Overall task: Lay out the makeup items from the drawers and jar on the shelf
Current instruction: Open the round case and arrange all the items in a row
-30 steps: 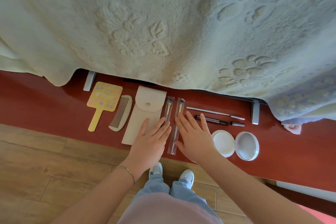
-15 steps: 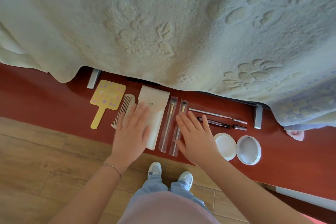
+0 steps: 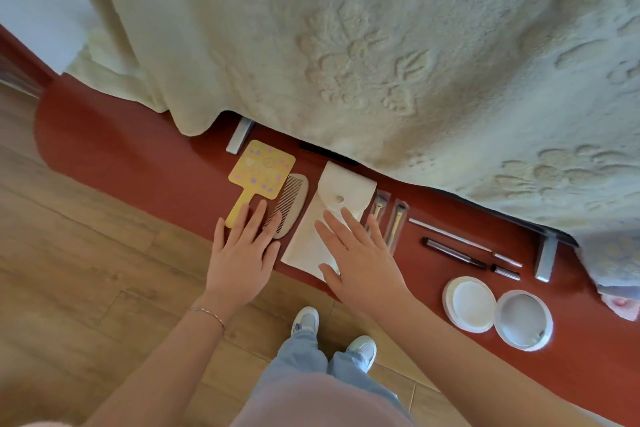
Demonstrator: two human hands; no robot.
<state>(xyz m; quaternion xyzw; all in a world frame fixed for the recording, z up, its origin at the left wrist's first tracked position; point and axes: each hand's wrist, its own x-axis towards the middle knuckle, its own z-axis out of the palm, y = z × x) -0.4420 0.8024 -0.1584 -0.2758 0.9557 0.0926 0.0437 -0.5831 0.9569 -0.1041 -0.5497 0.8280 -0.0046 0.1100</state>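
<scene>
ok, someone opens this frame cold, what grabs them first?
Probably the big cream blanket that hangs over the top, then the two flat hands low in the middle: the left hand over the comb and the yellow mirror handle, the right hand on the white pouch. The open white compact lies at the right.

my left hand [image 3: 239, 260]: bare, no rings that I can see | my left wrist: thin chain bracelet [image 3: 209, 315] with small links | my right hand [image 3: 360, 263]: bare, forearm unsleeved | my top: pale pink fabric [image 3: 311, 402] | my legs: light blue denim jeans [image 3: 304, 354] | my feet: white sneakers [image 3: 306, 319]
</scene>
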